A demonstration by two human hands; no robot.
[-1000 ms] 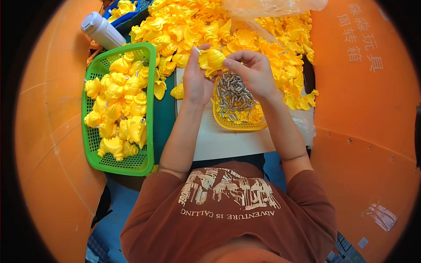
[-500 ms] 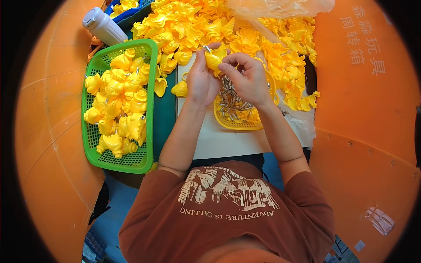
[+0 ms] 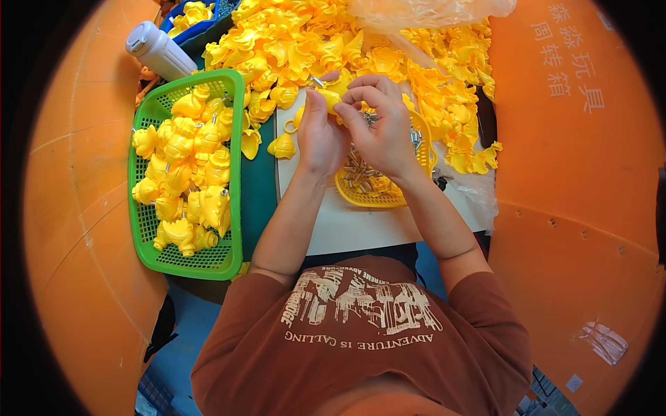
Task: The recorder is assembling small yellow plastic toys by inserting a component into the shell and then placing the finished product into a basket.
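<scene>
A: Starting at the left, what is there?
B: An orange panel [image 3: 76, 208], then a green basket [image 3: 238, 173] holding yellow plastic figures [image 3: 178, 177]. A pale drinking bottle [image 3: 163, 52] leans just beyond the basket's far end.
A: And moving right?
B: A loose yellow part [image 3: 281, 146] lies at the left edge of the white worktop [image 3: 347, 236]. Beside it is the left hand [image 3: 325, 142], its grip closed on a yellow plastic piece [image 3: 325, 102].
A: Where exactly is that piece?
B: Between both hands, above the worktop. A silver pin [image 3: 318, 82] shows at its far side; I can't tell whether it is fixed in.
A: The right hand [image 3: 381, 128]?
B: Thumb and fingers pinch the piece's right side. Partly under that hand stands a yellow basket [image 3: 372, 202] with metal pins [image 3: 359, 166].
A: Farther right?
B: Yellow shells [image 3: 451, 104] heaped up, then another orange panel [image 3: 569, 173].
</scene>
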